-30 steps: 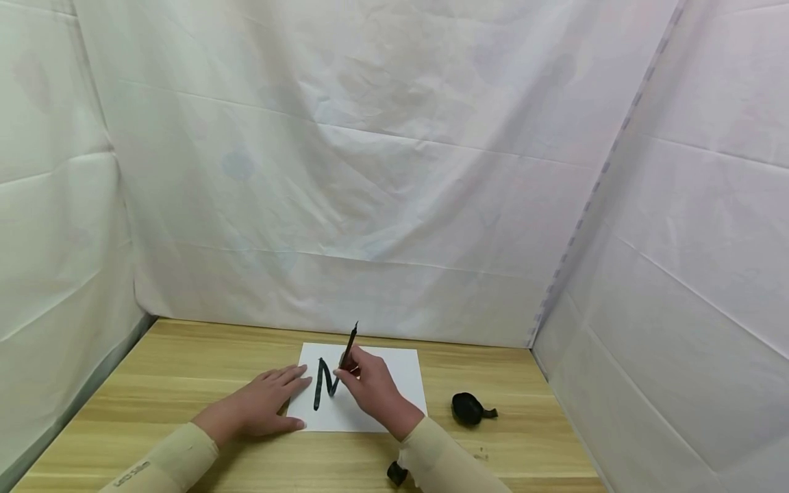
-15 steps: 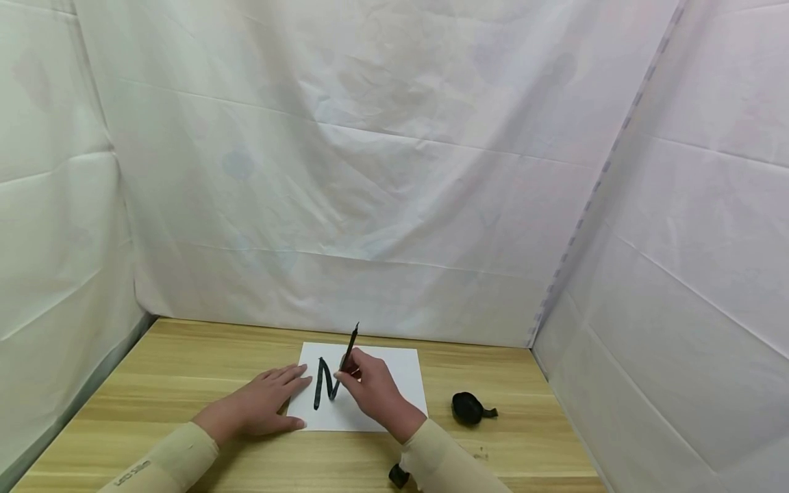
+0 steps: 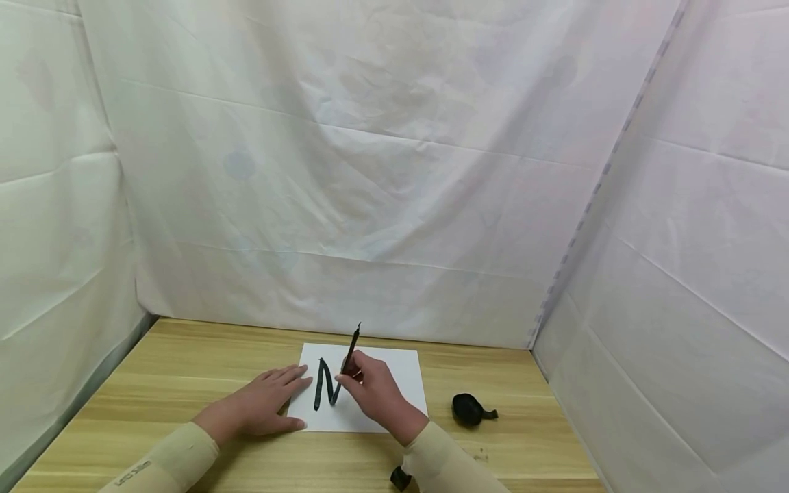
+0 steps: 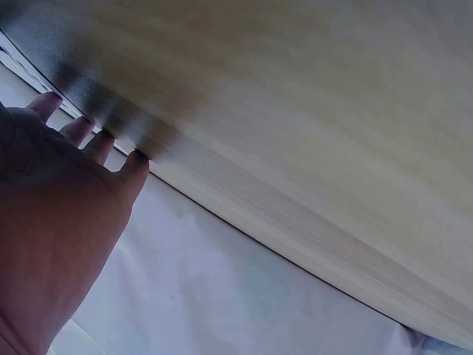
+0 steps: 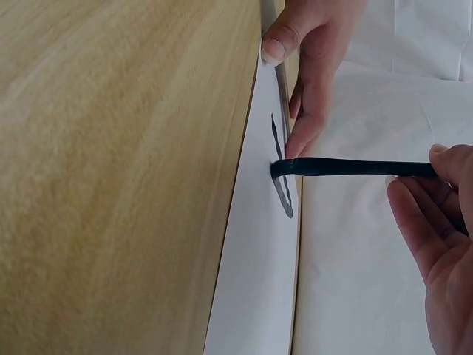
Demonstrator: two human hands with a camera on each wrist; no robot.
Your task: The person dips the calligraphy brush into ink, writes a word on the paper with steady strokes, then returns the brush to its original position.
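Note:
A sheet of white paper (image 3: pixel 397 373) lies on the wooden table, bearing thick black strokes (image 3: pixel 318 387) that look like part of a letter. My right hand (image 3: pixel 374 390) pinches a dark ink brush (image 3: pixel 352 347) between thumb and fingers. In the right wrist view the brush (image 5: pixel 347 167) has its bent wet tip against the paper (image 5: pixel 255 244). My left hand (image 3: pixel 261 402) rests with straight fingers on the paper's left edge. The left wrist view shows that hand (image 4: pixel 66 200) from the side, its fingertips down at the surface.
A small black dish with a short handle (image 3: pixel 468 409) sits on the table (image 3: pixel 524 445) right of the paper. Partly behind the right sleeve is a small black object (image 3: pixel 400 478), its kind unclear. White cloth (image 3: pixel 345 205) hangs behind the table and at both sides.
The brush and right hand have shifted slightly down and to the right, and the black stroke under the tip reaches a little lower. The left hand has stayed in place.

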